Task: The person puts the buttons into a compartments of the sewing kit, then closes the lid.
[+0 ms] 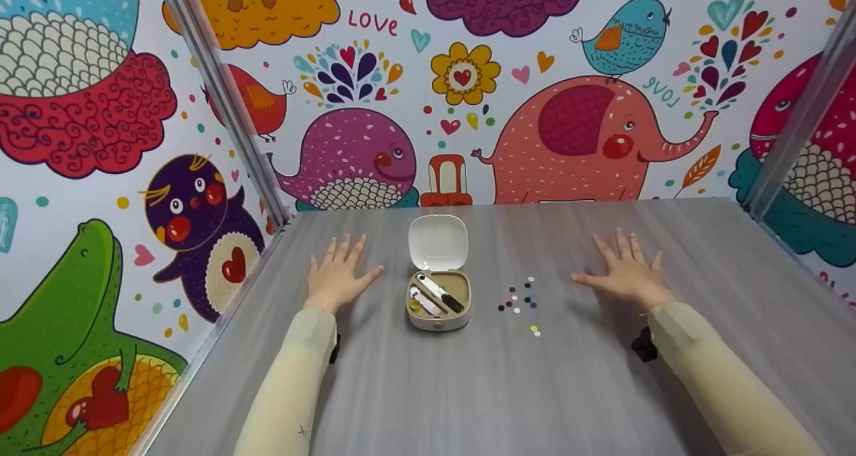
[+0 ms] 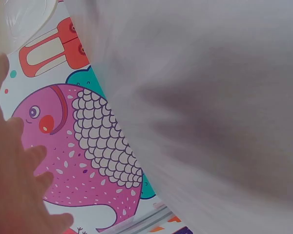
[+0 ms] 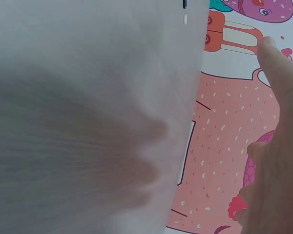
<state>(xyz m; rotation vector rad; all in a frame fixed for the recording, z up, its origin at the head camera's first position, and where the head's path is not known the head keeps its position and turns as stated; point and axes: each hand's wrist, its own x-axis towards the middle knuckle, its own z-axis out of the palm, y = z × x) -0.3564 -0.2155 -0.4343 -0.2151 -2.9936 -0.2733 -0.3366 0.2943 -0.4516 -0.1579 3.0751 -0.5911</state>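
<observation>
- Pale sleeves point(image 1: 281, 382) lie over the grey table point(image 1: 435, 402).
- Small discs point(image 1: 527, 300) lie loose and untouched, right of the case point(image 1: 455, 322); they seem left to deal with.
- The case holds slim tools point(image 1: 440, 291).
- Left hand point(image 1: 339, 274) and right hand point(image 1: 622, 273), either side: fingers spread apart, holding nothing.
- Lid point(image 1: 438, 242) already up, behind; that much looks done.

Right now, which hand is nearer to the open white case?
Left. The left hand is spread close by on the case's left; the right hand is farther off to its right, beyond the small scattered pieces.
</observation>
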